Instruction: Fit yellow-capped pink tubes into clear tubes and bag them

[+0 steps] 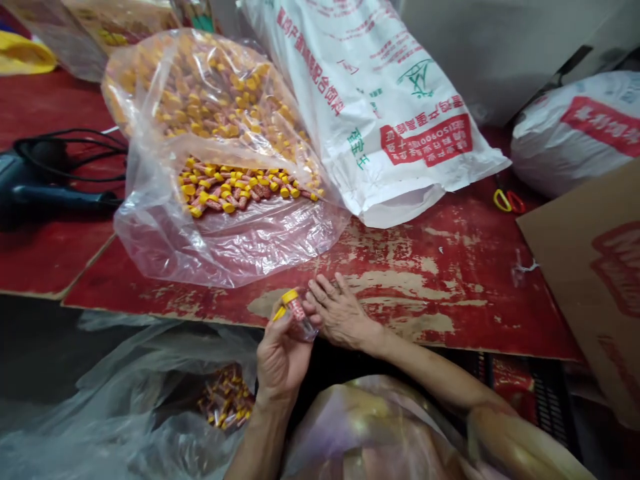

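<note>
My left hand is closed around a small clear vial with a yellow cap and pink and white beads inside. A second yellow cap shows beside it, by my thumb. My right hand lies palm down at the edge of the red table, its fingers stretched out and apart. Its thumb side is close to the vial; whether it touches is unclear. Beyond the hands, a large clear plastic bag lies with its mouth towards me, full of yellow-capped vials.
A white printed sack lies behind, right of the bag. Scissors and a cardboard box are at the right, a dark corded tool at the left. Below the table edge, another plastic bag holds more vials.
</note>
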The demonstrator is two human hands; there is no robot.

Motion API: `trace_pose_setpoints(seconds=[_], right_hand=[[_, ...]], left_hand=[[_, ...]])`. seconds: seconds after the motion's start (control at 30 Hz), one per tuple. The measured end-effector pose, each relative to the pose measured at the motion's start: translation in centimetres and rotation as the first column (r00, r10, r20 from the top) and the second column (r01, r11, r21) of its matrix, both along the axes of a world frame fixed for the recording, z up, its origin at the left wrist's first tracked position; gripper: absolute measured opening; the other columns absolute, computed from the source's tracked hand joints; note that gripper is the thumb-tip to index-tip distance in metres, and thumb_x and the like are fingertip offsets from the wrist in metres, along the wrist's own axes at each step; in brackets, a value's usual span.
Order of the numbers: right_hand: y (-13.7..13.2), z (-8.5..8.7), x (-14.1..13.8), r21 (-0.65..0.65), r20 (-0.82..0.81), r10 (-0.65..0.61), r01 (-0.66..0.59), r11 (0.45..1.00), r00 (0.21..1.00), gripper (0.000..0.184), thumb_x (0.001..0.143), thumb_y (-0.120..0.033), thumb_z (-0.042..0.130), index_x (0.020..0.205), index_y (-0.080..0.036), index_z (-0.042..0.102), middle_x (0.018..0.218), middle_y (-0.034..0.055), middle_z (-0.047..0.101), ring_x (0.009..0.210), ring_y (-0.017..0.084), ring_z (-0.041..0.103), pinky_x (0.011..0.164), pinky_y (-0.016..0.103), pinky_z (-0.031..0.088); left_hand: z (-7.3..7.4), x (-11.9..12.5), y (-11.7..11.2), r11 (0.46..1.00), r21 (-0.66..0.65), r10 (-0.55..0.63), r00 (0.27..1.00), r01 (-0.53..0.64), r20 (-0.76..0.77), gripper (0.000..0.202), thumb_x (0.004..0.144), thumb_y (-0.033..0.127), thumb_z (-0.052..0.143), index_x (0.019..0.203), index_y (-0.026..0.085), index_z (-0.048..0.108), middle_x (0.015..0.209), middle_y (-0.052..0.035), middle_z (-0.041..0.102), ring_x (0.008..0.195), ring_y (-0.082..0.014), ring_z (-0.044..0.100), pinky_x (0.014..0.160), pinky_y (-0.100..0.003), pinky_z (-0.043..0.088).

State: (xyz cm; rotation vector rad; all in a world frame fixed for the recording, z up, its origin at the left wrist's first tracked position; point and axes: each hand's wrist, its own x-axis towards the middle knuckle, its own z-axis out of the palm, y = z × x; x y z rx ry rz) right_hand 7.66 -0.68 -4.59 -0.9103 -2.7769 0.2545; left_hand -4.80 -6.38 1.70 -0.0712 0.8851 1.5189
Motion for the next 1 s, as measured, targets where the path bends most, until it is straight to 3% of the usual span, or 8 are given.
trace_pose_setpoints(seconds=[0.2, 0.4, 0.47, 0.57, 0.67, 0.77, 0.9, 1.0], right_hand=[[5.4, -0.4, 7.9, -0.001, 0.266, -0.458, 0.476, 0.880, 0.848, 0.059, 0.094, -0.045, 0.027, 0.144, -0.014, 0.033, 0.152, 0.0134, 0.022, 0.141, 0.034, 0.014, 0.107, 0.066, 0.001], [5.5, 1.4, 22.0, 0.305, 0.303, -0.924, 0.895, 0.326, 0.234, 0.061, 0.095, -0.039, 0.021, 0.137, 0.001, 0.039, 0.148, 0.0265, 0.024, 0.139, 0.041, 0.013, 0.102, 0.072, 0.005], [3.4, 1.6, 20.4, 0.370, 0.241, -0.932, 0.862, 0.347, 0.272, 0.060, 0.093, -0.039, 0.027, 0.135, 0.000, 0.043, 0.149, 0.0270, 0.022, 0.139, 0.042, 0.009, 0.102, 0.071, 0.004], [1.1, 1.0, 14.8, 0.260, 0.275, -0.709, 0.660, 0.705, 0.650, 0.056, 0.092, -0.040, 0.033, 0.140, -0.012, 0.041, 0.152, 0.0169, 0.021, 0.141, 0.037, 0.009, 0.107, 0.065, 0.007], [0.8, 0.1, 13.3, 0.163, 0.291, -0.547, 0.523, 0.837, 0.785, 0.055, 0.092, -0.041, 0.032, 0.142, -0.019, 0.037, 0.153, 0.0107, 0.022, 0.141, 0.034, 0.010, 0.109, 0.062, 0.007], [1.5, -0.2, 18.7, 0.153, 0.323, -0.724, 0.721, 0.676, 0.610, 0.054, 0.093, -0.035, 0.029, 0.142, -0.016, 0.037, 0.151, 0.0135, 0.028, 0.140, 0.034, 0.017, 0.107, 0.063, 0.013], [3.0, 0.4, 26.3, 0.312, 0.171, -0.960, 0.912, 0.267, 0.223, 0.055, 0.092, -0.035, 0.025, 0.133, -0.004, 0.047, 0.144, 0.0259, 0.034, 0.136, 0.042, 0.020, 0.099, 0.070, 0.016], [2.8, 1.3, 24.2, 0.282, 0.038, -0.919, 0.878, 0.386, 0.392, 0.054, 0.091, -0.037, 0.030, 0.128, -0.004, 0.051, 0.143, 0.0259, 0.035, 0.135, 0.040, 0.023, 0.102, 0.066, 0.018]], left_hand=[[-0.7, 0.4, 0.0, 0.997, -0.060, -0.042, 0.998, 0.045, 0.056, 0.030, 0.062, 0.019, 0.072, 0.091, 0.013, 0.069, 0.075, -0.0068, 0.067, 0.065, -0.0148, 0.062, 0.062, -0.026, 0.053], [-1.7, 1.1, 0.3, 0.988, -0.088, -0.119, 0.990, 0.125, 0.070, 0.030, 0.060, 0.018, 0.074, 0.089, 0.013, 0.069, 0.075, -0.0073, 0.069, 0.063, -0.0180, 0.065, 0.060, -0.029, 0.056], [-1.8, 1.4, 0.6, 0.984, -0.097, -0.143, 0.988, 0.147, 0.053, 0.031, 0.059, 0.018, 0.075, 0.089, 0.013, 0.069, 0.079, -0.0083, 0.071, 0.065, -0.0197, 0.067, 0.061, -0.030, 0.057], [-1.7, 1.8, 0.8, 0.977, -0.104, -0.185, 0.983, 0.186, 0.016, 0.032, 0.058, 0.018, 0.075, 0.089, 0.014, 0.069, 0.084, -0.0086, 0.072, 0.067, -0.0203, 0.068, 0.062, -0.031, 0.058], [-1.8, 1.7, 0.8, 0.972, -0.118, -0.206, 0.978, 0.202, -0.028, 0.032, 0.059, 0.016, 0.075, 0.091, 0.016, 0.068, 0.084, -0.0072, 0.072, 0.069, -0.0201, 0.068, 0.065, -0.030, 0.058], [-2.2, 1.5, 0.6, 0.976, -0.096, -0.197, 0.980, 0.194, -0.027, 0.032, 0.062, 0.017, 0.074, 0.093, 0.018, 0.068, 0.084, -0.0067, 0.072, 0.076, -0.0219, 0.069, 0.072, -0.033, 0.057], [-2.4, 1.7, 0.8, 0.977, -0.023, -0.208, 0.973, 0.211, 0.097, 0.029, 0.066, 0.024, 0.071, 0.094, 0.015, 0.067, 0.089, -0.0113, 0.071, 0.086, -0.0273, 0.068, 0.082, -0.042, 0.054], [-2.1, 2.1, 1.2, 0.975, 0.029, -0.224, 0.955, 0.222, 0.194, 0.033, 0.075, 0.033, 0.064, 0.099, 0.011, 0.066, 0.102, -0.0164, 0.069, 0.096, -0.0304, 0.065, 0.088, -0.047, 0.049]])
